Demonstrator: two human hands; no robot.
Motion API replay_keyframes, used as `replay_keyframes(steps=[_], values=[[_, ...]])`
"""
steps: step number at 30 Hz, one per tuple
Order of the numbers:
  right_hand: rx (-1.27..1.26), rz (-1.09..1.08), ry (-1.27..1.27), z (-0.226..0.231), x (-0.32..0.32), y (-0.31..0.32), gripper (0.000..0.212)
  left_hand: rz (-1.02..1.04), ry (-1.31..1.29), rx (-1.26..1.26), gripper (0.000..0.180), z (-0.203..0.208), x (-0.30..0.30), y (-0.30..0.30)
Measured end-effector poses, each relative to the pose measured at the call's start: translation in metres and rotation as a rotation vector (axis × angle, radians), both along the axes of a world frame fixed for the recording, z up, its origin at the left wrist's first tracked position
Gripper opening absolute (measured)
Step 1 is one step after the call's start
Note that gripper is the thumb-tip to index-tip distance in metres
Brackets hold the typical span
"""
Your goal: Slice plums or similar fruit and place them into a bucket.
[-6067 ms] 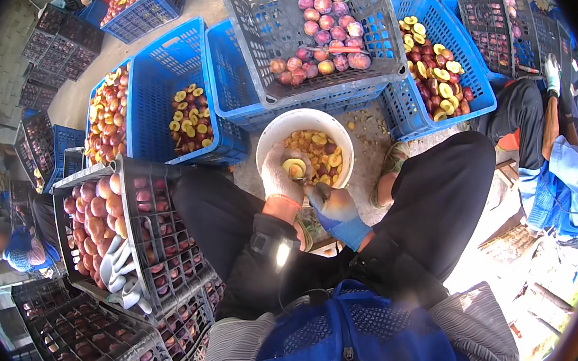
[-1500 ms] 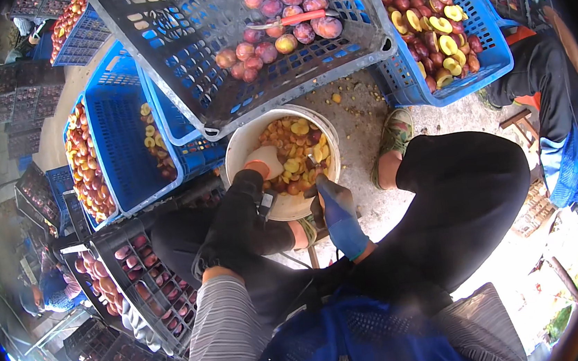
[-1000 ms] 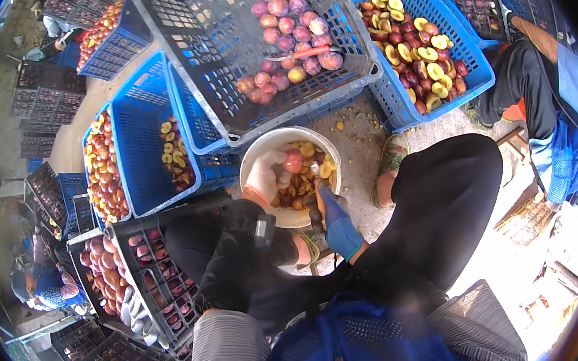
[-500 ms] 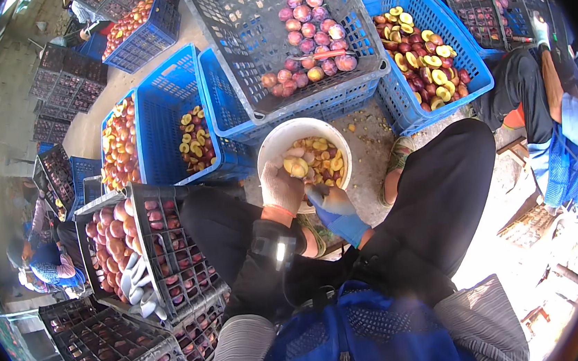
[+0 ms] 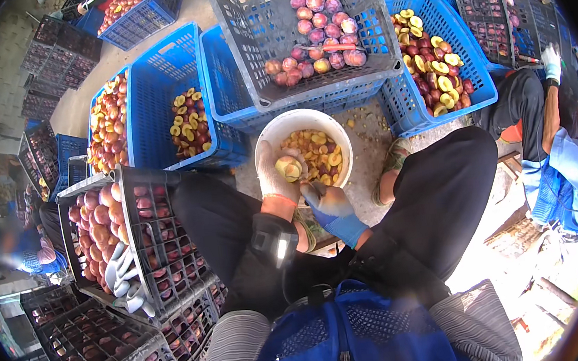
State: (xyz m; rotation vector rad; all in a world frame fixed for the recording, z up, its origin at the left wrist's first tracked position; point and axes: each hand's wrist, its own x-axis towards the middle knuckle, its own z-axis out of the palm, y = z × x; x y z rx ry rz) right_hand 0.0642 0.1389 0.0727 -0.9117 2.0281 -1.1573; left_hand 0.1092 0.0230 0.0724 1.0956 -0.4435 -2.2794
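My left hand (image 5: 276,175), in a pale glove, is closed around a plum (image 5: 289,169) whose yellow flesh shows, over the left side of a white bucket (image 5: 263,135). Yellow-brown plum pieces (image 5: 317,151) lie inside the bucket. Just right of the plum, my right hand (image 5: 334,212) wears a blue and grey glove. Its fingers are curled together near the bucket's front rim, and whatever they hold is hidden.
Ahead, a black crate (image 5: 257,65) holds whole plums and a red-handled knife (image 5: 333,47). Blue crates with halved plums stand left (image 5: 157,116) and right (image 5: 400,110). Metal tools (image 5: 125,269) rest on a plum crate at my left. A gloved co-worker's hand (image 5: 551,62) shows far right.
The view has shifted slightly, so the crates sit a little differently in it. Both hands stay at the bucket, the left one still on a plum, turned slightly.
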Motion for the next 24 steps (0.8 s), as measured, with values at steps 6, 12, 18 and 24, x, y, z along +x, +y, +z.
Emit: replay_keyframes(steps=[6,12,18,24], values=[[-0.036,-0.03,-0.407,-0.015,0.007,-0.003,0.041,0.041,-0.115,-0.084,0.035,-0.011,-0.006,0.002],[-0.017,-0.032,-0.392,-0.012,0.008,0.002,0.044,0.087,-0.068,0.08,0.022,-0.007,-0.007,0.006],[0.004,-0.039,-0.472,-0.001,0.004,0.003,0.044,0.058,-0.181,-0.299,0.024,0.001,-0.007,0.011],[0.043,0.03,-0.972,0.013,0.0,0.008,0.038,-0.082,0.141,-0.147,0.032,0.01,0.0,0.012]])
